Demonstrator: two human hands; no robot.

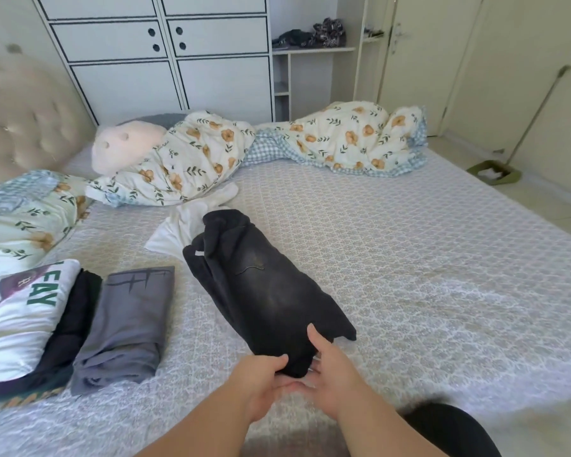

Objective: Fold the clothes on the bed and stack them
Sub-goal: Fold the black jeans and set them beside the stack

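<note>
Fingers: we pinch the near end of the black jeans (261, 291) with both hands; the left hand (261, 380) has its thumb curled over the hem, the right hand (330, 377) has its thumb on top and its fingers (315, 367) tucked under the cloth. Neither hand is spread wide.

Why this hold: gripping 1 end with 2 hands lets us, we judge, lift that end and carry it toward the waistband for the next fold.

Jeans: they lie lengthwise on the bed (409, 258), already doubled leg on leg, the waistband at the far end touching the white garment (178, 229).

White garment: crumpled and unfolded, partly under the jeans' far end; we take it as the piece left to fold.

Stack area: to the left sit the grey folded piece (129, 324), just beside it a dark folded piece (76, 318), and over that the white printed shirt (17, 318). They sit together so the stack can build there, we think.

Count: 2 hands, 1 pair of jeans, 1 unfolded white garment, 3 folded pieces that we can make out.

Bedding: 1 floral duvet (343, 140) bunched along the far edge, clear of the folding space.
</note>
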